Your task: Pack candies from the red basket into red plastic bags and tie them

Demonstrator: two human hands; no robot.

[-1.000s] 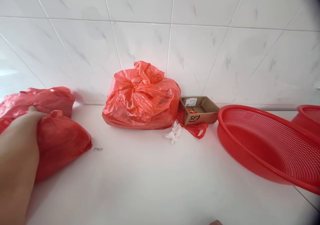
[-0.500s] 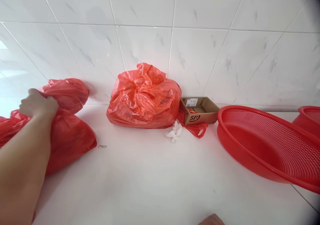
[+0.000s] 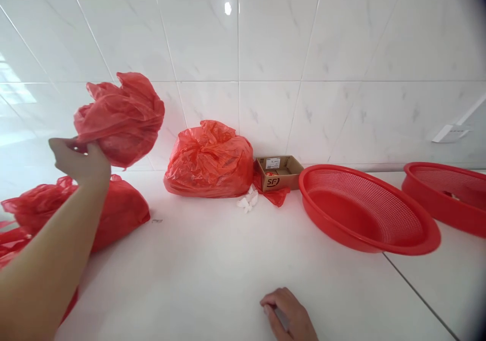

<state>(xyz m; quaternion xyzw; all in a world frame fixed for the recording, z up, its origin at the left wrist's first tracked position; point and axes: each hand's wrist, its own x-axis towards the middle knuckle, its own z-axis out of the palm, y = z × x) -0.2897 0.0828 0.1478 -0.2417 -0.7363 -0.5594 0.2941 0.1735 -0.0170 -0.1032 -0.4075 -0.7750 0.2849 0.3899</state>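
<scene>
My left hand (image 3: 81, 164) is shut on the gathered edge of a bundled red plastic bag (image 3: 121, 121), raised before the tiled wall. What the bag contains is hidden. Below that arm lies another full red plastic bag (image 3: 123, 209), partly covered by my forearm. Low in the view, my right hand (image 3: 290, 313) rests over the white tabletop, fingers curled and thumb tip close to the index finger, with nothing visible in it. A large, knotted red bag (image 3: 208, 164) sits against the wall between and beyond my hands.
Right of the knotted bag are crumpled white tissue (image 3: 248, 199) and a small open cardboard box (image 3: 283, 173) over a flat red bag (image 3: 277, 197). A tilted red plastic basket (image 3: 349, 212) stands further right, with a second red basket (image 3: 444, 194) beside it.
My left hand has lifted the bundled bag up and to the right, off the bags below. My right hand has come further into view. The view has shifted rightward.
</scene>
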